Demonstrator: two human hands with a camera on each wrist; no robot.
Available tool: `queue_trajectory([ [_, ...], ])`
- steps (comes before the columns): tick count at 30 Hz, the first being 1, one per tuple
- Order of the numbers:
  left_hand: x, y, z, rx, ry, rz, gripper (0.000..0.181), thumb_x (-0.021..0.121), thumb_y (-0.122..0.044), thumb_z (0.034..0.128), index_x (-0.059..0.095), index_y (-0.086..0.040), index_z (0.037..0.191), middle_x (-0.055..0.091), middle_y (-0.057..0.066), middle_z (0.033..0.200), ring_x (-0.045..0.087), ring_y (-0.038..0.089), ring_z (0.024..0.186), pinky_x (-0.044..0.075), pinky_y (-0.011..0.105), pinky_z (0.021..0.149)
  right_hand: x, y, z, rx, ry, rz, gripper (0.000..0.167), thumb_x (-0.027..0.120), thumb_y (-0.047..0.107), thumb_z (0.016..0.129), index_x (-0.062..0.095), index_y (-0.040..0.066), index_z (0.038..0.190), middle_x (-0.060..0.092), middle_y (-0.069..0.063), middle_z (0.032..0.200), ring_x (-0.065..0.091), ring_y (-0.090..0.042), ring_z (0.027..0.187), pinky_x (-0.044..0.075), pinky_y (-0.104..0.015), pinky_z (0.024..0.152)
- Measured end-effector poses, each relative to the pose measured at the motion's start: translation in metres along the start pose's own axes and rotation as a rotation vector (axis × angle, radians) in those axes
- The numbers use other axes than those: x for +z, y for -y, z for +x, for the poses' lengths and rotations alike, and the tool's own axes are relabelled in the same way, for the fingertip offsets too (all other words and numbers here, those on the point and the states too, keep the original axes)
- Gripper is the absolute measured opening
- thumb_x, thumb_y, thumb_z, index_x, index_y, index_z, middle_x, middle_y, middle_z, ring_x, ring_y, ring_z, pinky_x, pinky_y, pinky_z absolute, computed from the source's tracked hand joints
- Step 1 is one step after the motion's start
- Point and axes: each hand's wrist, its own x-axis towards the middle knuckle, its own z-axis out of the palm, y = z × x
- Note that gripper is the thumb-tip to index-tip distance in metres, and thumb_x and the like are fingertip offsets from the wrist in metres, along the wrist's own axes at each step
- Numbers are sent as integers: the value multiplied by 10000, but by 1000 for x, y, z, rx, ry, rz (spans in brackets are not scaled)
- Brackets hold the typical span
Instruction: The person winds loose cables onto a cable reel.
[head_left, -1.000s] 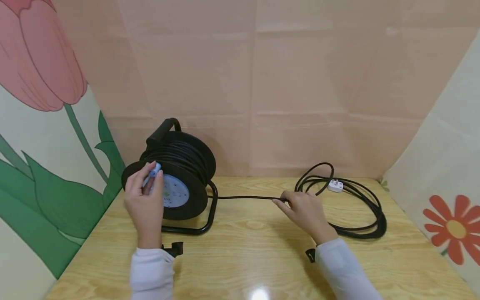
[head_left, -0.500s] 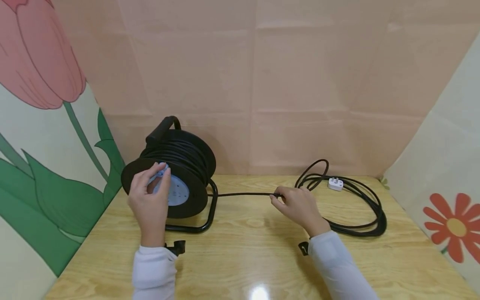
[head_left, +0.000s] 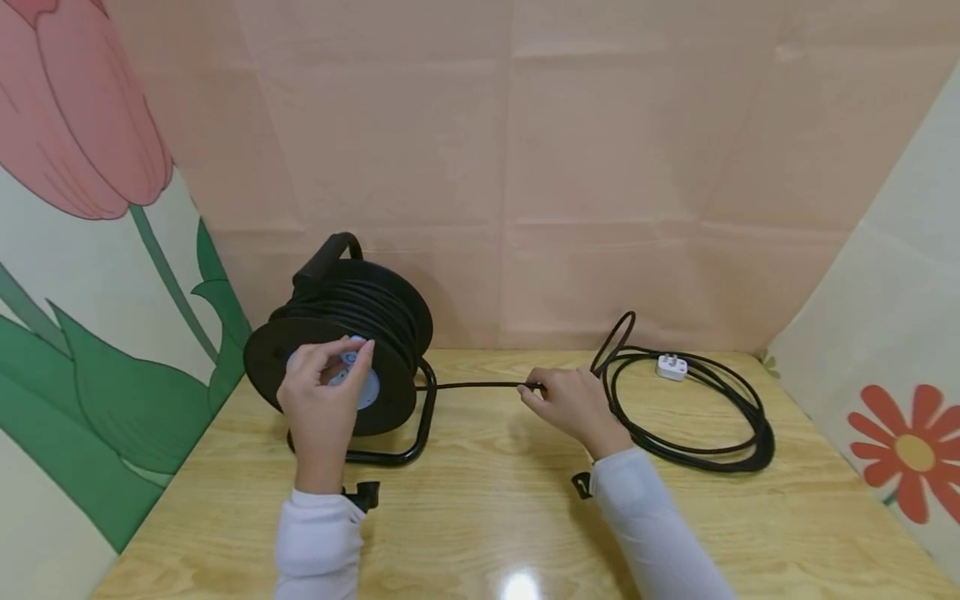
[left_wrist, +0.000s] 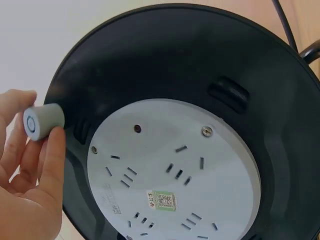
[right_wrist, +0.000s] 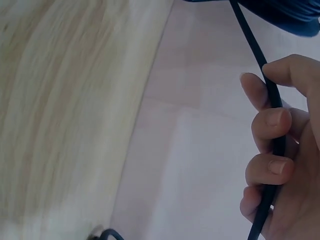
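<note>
A black cable reel (head_left: 262, 367) with a pale socket face (left_wrist: 170, 145) stands on its tube frame at the left of the table. My left hand (head_left: 321, 412) pinches the small grey-blue knob (left_wrist: 49, 119) on the reel's near disc between thumb and fingers. From the reel's lower right a black cable (head_left: 472, 385) runs taut to my right hand (head_left: 573, 407). In the right wrist view the fingers of that hand (right_wrist: 295, 145) curl round the cable (right_wrist: 250, 40).
Loose coils of cable (head_left: 761, 442) lie on the right of the table (head_left: 480, 517), with a white plug (head_left: 671, 367) at their upper edge. A pink sheet (head_left: 600, 167) hangs behind; flower-patterned sheets stand at both sides.
My left hand has moved right and slightly down with the knob as the disc turned. My right hand has come left toward the reel with the cable, and the raised cable loop has narrowed.
</note>
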Motion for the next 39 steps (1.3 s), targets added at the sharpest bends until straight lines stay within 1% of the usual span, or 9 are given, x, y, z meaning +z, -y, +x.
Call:
queue_trajectory([
  [3,1,-1,-2,12,32,19,177,806,-259,869,782,-88,906,638,33,886,626,115,790,542,186,714,6,3,4,5,21,-2,236,631,424,971,759,227,951,408,150,500,278,-76,412,195,-257,403],
  [6,2,-2,-3,26,55,40,181,800,-288,873,777,-109,884,627,17,845,626,114,757,554,231,674,9,6,8,1,40,5,247,623,420,979,761,215,973,442,156,530,333,-77,434,251,-265,429],
  [11,3,-1,-3,24,98,86,200,804,-326,868,761,-132,853,622,-36,820,626,79,746,540,195,644,14,13,13,0,58,17,249,627,418,978,760,208,988,478,165,566,388,-78,461,316,-284,473],
  [14,3,-1,-3,-1,130,117,221,810,-344,858,745,-133,850,639,-50,822,637,64,733,527,151,641,17,17,15,-7,56,20,232,631,410,979,762,219,975,469,175,552,395,-70,471,311,-299,520],
  [20,2,-6,-3,-79,217,171,250,823,-354,841,728,-125,872,699,-27,816,662,53,701,556,202,634,24,25,20,-19,45,37,218,636,388,979,765,212,979,478,183,574,418,-72,516,315,-329,590],
  [26,1,-12,-5,-138,325,264,244,828,-351,834,734,-128,850,710,-32,762,667,62,666,568,287,592,32,29,22,-7,-1,21,196,642,357,971,763,208,1010,491,160,633,435,-115,657,382,-398,808],
  [31,2,-14,-6,-168,422,339,247,825,-348,836,735,-119,808,701,-17,724,651,99,624,551,313,554,37,32,24,-11,-53,7,231,665,408,964,763,199,976,658,92,757,552,-154,745,400,-432,917],
  [35,2,-12,-6,-208,497,374,261,823,-340,837,730,-102,785,695,-20,698,628,106,596,527,310,541,40,37,24,-17,-41,7,250,665,424,961,761,194,957,729,47,877,613,-191,834,396,-451,962],
  [39,2,-10,-6,-246,566,408,300,812,-367,846,740,-88,761,682,-30,674,603,103,585,506,306,546,42,42,24,-37,-14,29,200,658,365,956,759,192,968,659,87,755,557,-156,758,398,-447,959],
])
